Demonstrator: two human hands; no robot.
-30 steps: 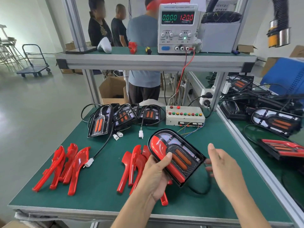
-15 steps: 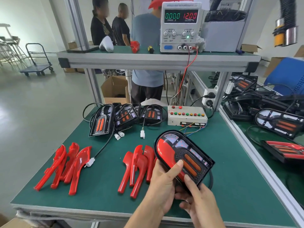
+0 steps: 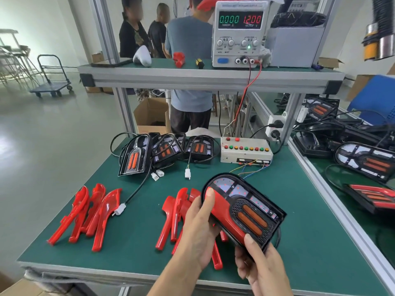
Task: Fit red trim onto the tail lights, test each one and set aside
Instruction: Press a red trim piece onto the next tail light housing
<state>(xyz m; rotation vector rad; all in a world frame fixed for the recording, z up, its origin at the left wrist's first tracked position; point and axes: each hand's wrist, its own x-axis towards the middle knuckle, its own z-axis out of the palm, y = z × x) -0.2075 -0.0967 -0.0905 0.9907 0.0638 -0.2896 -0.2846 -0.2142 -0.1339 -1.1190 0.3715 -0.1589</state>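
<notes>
Both hands, left hand (image 3: 197, 231) and right hand (image 3: 259, 265), grip one tail light (image 3: 241, 210).

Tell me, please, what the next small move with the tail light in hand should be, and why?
Probably press the red trim down along its length. Both hands grip the tail light, the left hand with its thumb on the trim's upper end, the right hand with its thumb at the lower end, so seating looks unfinished. Its cable isn't plugged into the test box.

Open green surface (image 3: 310, 242) is left on the right. The left is crowded by red trims (image 3: 85, 214), the back blocked by tail lights (image 3: 164, 150) and the switch box (image 3: 245, 152).
</notes>
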